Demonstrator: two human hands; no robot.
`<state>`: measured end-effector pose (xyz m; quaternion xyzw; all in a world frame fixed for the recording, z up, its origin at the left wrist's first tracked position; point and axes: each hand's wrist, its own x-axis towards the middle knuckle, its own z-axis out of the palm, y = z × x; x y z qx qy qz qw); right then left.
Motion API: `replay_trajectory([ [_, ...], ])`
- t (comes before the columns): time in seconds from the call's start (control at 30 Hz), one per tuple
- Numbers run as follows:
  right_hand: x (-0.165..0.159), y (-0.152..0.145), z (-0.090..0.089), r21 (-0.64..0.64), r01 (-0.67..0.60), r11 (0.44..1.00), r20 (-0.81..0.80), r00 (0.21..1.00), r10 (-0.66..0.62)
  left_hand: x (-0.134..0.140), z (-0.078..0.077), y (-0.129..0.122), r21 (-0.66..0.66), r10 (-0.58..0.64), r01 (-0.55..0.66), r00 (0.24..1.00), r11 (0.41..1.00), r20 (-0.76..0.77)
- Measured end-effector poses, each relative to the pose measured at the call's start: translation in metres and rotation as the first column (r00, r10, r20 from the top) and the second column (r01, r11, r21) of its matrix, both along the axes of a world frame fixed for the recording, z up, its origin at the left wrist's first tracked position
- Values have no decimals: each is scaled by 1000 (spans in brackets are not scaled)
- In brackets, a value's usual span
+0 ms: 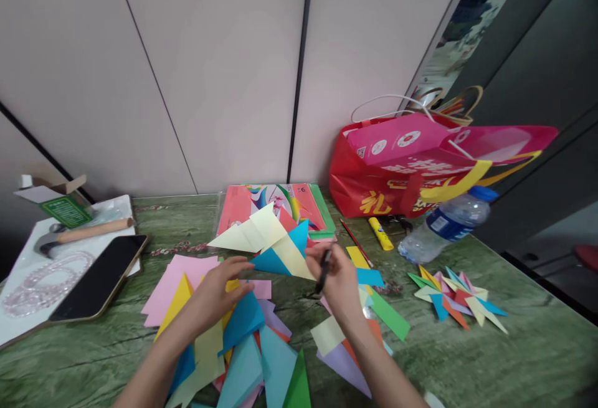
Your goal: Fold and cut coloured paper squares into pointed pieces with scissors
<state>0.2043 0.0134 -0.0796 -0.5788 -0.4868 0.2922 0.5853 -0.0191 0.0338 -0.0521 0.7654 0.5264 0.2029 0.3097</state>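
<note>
I'm holding folded paper up between my hands
My right hand is pinching it, some blurry black thing showing there; my left hand is resting at its blue corner, thumb and fingers apart. Loose paper pieces are lying under both, a phone is sitting off left, a paper star out right.

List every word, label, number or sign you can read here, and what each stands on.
"礼": yellow, on the red bag.
The bag's other print, and the pink panel's marks: too blurred.
Bottle, green box, yellow tube: too small or blurred.
Red-covered packet: small mark, unclear.
</note>
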Motion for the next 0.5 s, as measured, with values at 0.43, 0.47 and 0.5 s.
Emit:
replay_trajectory([
  [0.43, -1, 9, -18, -385, 111, 916, 547, 827, 130, 9, -17, -4, -61, -69, 65, 995, 996, -72],
  [0.47, -2, 8, -17, -399, 113, 910, 549, 824, 139, 9, -17, -5, -68, -76, 71, 994, 995, -78],
  [0.5, -3, 8, -17, -409, 114, 905, 549, 823, 145, 9, -18, -5, -75, -84, 78, 993, 994, -83],
])
